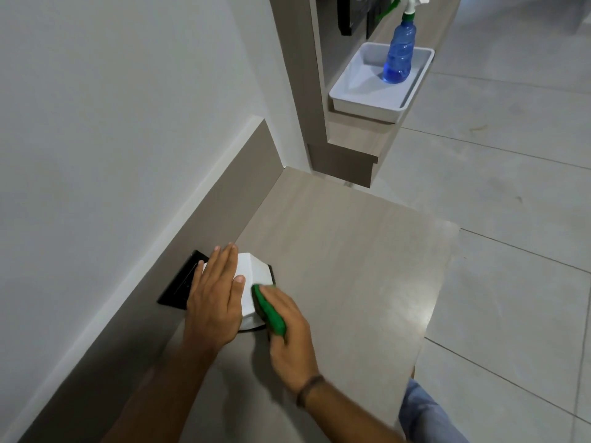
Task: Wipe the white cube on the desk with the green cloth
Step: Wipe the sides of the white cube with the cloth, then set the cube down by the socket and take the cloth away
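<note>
The white cube (pixel 254 273) stands near the wall side of the desk (pixel 345 251), partly over a black flat object. My left hand (pixel 214 292) lies flat on its top and left side, fingers spread. My right hand (pixel 287 330) presses the folded green cloth (pixel 268 310) against the cube's right lower face. Much of the cube is hidden under both hands.
A black flat object (pixel 180 286) lies beside the wall under the cube. On a ledge at the back right a white tray (pixel 367 100) holds a blue spray bottle (pixel 399 52). Tiled floor (pixel 511 219) runs along the desk's right edge. A blue-clad knee (pixel 425 414) shows below.
</note>
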